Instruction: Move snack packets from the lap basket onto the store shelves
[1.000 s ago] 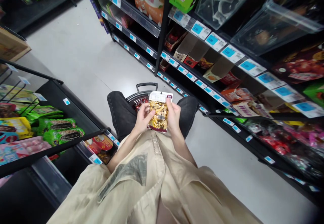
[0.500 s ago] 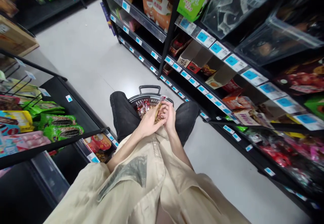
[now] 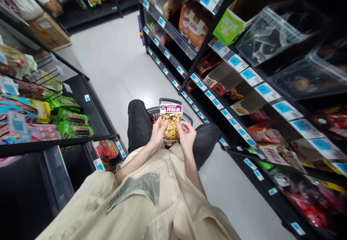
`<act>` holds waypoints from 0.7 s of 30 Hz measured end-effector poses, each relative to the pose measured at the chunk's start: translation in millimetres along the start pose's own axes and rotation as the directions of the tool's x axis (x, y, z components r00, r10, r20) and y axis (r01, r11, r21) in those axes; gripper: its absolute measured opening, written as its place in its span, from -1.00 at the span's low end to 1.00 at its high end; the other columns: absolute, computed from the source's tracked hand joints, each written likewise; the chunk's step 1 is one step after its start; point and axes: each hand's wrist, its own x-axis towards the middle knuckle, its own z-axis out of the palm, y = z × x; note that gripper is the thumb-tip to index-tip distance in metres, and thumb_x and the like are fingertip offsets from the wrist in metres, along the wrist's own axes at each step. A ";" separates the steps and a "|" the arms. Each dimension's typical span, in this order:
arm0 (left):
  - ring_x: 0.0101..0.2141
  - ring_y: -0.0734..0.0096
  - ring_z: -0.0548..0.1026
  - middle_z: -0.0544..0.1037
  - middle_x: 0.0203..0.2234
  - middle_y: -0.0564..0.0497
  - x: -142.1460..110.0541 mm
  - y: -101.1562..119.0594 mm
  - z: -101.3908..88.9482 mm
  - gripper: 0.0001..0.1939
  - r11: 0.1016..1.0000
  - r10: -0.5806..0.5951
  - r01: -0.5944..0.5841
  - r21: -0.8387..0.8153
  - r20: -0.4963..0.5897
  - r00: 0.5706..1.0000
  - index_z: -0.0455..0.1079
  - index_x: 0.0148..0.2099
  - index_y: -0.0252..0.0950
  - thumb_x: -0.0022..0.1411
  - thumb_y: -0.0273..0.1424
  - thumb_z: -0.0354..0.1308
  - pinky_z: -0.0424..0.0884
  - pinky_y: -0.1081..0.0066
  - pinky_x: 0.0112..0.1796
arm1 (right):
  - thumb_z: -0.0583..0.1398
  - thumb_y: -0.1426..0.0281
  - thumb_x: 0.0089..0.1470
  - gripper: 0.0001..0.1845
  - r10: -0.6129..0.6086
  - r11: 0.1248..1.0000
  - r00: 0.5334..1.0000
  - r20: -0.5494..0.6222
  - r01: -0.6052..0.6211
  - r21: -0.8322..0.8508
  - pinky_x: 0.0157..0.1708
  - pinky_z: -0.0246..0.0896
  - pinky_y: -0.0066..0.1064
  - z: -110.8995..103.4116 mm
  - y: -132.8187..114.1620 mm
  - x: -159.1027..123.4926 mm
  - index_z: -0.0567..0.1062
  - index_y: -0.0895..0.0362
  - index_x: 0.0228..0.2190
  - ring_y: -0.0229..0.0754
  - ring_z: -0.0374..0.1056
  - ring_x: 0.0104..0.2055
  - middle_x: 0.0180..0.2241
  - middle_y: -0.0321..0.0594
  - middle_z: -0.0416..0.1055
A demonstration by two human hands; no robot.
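Note:
A clear snack packet [image 3: 171, 126] with a purple and white header and yellowish-brown food inside is held upright over my lap, its front facing me. My left hand [image 3: 158, 133] grips its left edge, thumb on the front. On the opposite edge, my right hand [image 3: 187, 133] pinches the packet between thumb and fingers. Behind and below it stands a dark shopping basket [image 3: 187, 118] between my knees, with its handle [image 3: 170, 101] toward the far side. The packet and my hands hide most of what lies in the basket.
On the right rises a black shelf unit [image 3: 202, 61] with price tags, boxes and clear plastic bins [image 3: 276, 34]. A low rack [image 3: 81, 95] at the left holds green snack bags [image 3: 72, 126]. A cardboard box [image 3: 50, 30] stands farther back, beside the grey floor [image 3: 105, 55] of the aisle.
The packet, edge-on between my close hands before, now faces me and stands raised. My hands have moved apart to its two sides. The view has shifted, so the shelves sit lower and farther right.

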 end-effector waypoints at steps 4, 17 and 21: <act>-0.20 0.23 0.59 0.65 -0.21 -0.08 -1.1 -0.7 -0.3 -0.49 1.000 0.003 -0.003 0.015 -0.001 1.000 0.45 -0.09 -0.32 0.08 -0.05 0.37 0.48 0.32 -0.14 | 0.39 0.18 -0.07 -0.70 0.018 0.999 1.000 0.005 -0.018 0.034 -0.35 0.38 -0.40 1.7 2.5 -3.7 0.53 0.13 -0.39 -0.23 0.46 -0.40 -0.36 -0.26 0.51; -0.29 0.34 0.56 0.64 -0.26 -0.05 0.8 -11.0 -6.8 -0.47 0.992 0.056 -0.048 0.120 -0.066 0.996 0.48 -0.14 -0.34 0.18 0.07 0.22 0.46 0.43 -0.26 | 0.39 0.10 -0.06 -0.63 -0.022 1.000 1.000 0.002 0.023 -0.016 -0.36 0.41 -0.39 2.9 7.0 -1.9 0.50 0.15 -0.42 -0.19 0.48 -0.40 -0.39 -0.22 0.52; -0.28 0.33 0.55 0.64 -0.25 -0.07 0.8 -10.8 -7.0 -0.46 0.986 0.079 -0.068 0.150 -0.071 0.994 0.49 -0.14 -0.35 0.19 0.07 0.20 0.46 0.43 -0.25 | 0.39 0.09 -0.05 -0.62 -0.021 0.999 1.000 0.008 0.021 -0.024 -0.33 0.42 -0.37 2.7 9.2 -0.8 0.50 0.14 -0.42 -0.18 0.49 -0.39 -0.39 -0.22 0.52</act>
